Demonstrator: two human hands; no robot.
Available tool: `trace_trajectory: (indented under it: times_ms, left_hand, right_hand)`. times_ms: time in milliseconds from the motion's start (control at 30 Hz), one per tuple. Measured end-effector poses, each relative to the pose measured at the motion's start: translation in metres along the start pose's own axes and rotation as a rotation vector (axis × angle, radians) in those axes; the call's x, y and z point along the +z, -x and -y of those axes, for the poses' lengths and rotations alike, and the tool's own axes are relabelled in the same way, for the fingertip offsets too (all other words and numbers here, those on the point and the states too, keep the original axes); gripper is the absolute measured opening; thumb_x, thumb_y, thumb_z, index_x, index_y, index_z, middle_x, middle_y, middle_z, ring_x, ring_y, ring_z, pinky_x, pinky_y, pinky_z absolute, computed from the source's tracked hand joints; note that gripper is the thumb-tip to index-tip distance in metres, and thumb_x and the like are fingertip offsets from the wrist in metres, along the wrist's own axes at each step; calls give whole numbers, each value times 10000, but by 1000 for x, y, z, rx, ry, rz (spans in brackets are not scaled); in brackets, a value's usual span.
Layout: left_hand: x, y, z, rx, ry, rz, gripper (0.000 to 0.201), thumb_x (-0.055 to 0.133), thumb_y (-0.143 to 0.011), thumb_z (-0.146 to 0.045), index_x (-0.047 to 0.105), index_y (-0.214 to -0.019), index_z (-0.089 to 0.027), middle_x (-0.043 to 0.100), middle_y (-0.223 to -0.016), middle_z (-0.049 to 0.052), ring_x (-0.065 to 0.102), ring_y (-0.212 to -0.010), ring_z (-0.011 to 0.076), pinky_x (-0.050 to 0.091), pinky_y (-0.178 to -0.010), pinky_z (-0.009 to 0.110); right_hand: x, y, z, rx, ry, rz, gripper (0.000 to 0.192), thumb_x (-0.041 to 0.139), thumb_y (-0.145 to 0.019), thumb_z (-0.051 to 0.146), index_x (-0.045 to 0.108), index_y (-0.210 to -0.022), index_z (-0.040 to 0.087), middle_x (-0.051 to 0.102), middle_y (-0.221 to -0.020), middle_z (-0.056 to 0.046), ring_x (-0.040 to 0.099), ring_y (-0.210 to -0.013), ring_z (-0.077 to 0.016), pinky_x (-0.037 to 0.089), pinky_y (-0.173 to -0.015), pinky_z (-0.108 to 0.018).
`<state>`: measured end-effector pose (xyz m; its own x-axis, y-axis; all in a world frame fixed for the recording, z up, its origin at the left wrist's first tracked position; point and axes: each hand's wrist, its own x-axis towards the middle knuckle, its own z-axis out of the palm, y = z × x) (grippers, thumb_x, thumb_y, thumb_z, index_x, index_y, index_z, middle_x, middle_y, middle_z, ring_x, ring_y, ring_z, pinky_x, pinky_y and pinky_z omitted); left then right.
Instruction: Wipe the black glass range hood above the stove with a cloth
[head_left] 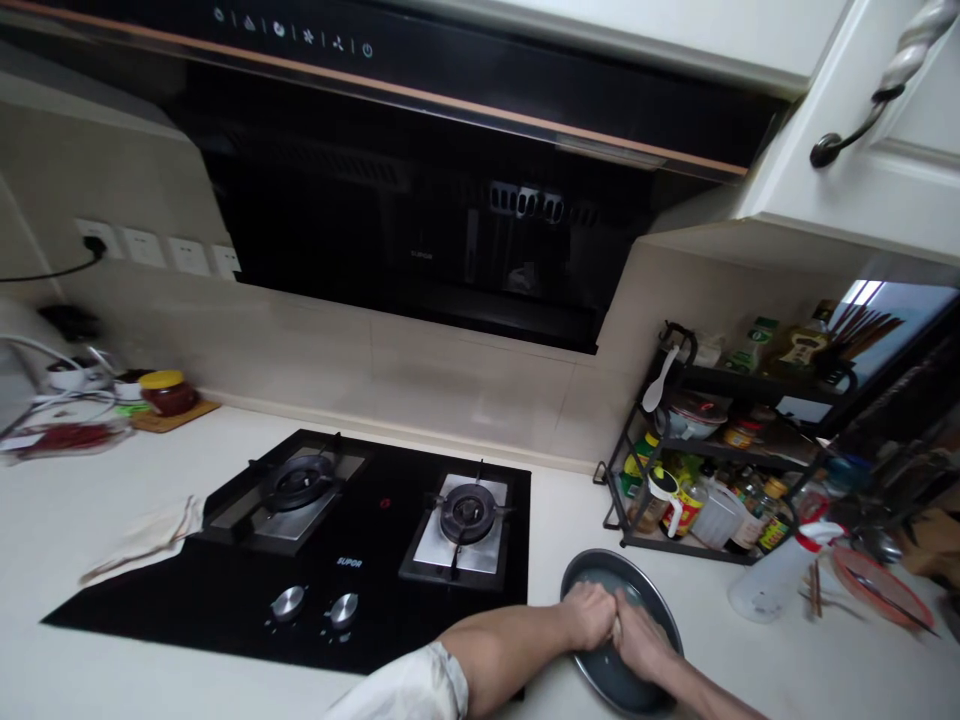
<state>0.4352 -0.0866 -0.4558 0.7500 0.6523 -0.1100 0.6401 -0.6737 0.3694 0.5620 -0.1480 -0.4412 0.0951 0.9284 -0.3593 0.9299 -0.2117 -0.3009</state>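
Note:
Both hands meet above a round, dark grey bowl (600,680) with a silvery rim, which sits on the white counter to the right of the gas hob. My left hand (591,615) is closed in a fist over the bowl's far left part. Pressed against it, my right hand (643,640) is also closed, its wrist crossing the bowl's right rim. Whatever lies between the fingers is hidden. The inside of the bowl looks smooth and slightly shiny; I cannot tell whether it holds liquid.
A black two-burner hob (315,620) lies left, a folded cloth (150,540) on its left edge. A rack (697,545) of bottles and a spray bottle (776,580) stand right, beside a red-rimmed dish (885,590). The range hood (420,220) hangs above; a jar (169,395) sits far left.

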Motion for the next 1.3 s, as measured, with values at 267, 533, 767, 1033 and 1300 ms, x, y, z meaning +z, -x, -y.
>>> trace_trajectory:
  times_ms: [267, 533, 767, 1033, 1300]
  left_hand:
    - [-12, 3, -1, -83, 61, 156, 433, 785, -745, -168, 802, -1161, -51, 780, -1162, 263, 763, -1141, 462, 669, -948, 479]
    - [-16, 7, -8, -131, 108, 174, 561, 764, -725, -118, 752, -1272, 4, 772, -1176, 285, 771, -1127, 457, 682, -923, 457]
    - [-17, 8, -9, -145, 132, 168, 589, 734, -766, -134, 711, -1331, 35, 761, -1196, 296, 763, -1151, 443, 676, -923, 432]
    - [-17, 2, 0, -59, 107, 159, 421, 717, -731, -97, 788, -1143, -51, 794, -1106, 225, 768, -1121, 417, 653, -930, 408]
    - [-21, 8, 3, -105, 138, 125, 483, 727, -759, -106, 773, -1236, -47, 788, -1157, 236, 771, -1113, 407, 646, -912, 378]
  right_hand:
    - [-4, -1, 0, -99, 494, 9, 658, 412, -1011, 90, 466, -1667, 90, 662, -1278, -256, 668, -1295, -376, 530, -1155, -461]
    - [3, -16, -20, -168, 469, -92, 636, 467, -942, 54, 612, -1561, 80, 698, -1150, -251, 708, -1188, -391, 550, -1098, -494]
    - [1, -21, -20, -179, 585, -93, 692, 422, -919, 10, 575, -1586, 104, 707, -1156, -215, 721, -1187, -327, 561, -1089, -413]
    - [11, -33, -26, -277, 792, -226, 679, 467, -912, -9, 590, -1565, 132, 730, -1038, -149, 767, -1025, -268, 581, -885, -267]
    - [8, -37, -22, -298, 799, -211, 686, 421, -909, -17, 576, -1566, 107, 728, -1072, -154, 766, -1030, -260, 547, -832, -255]
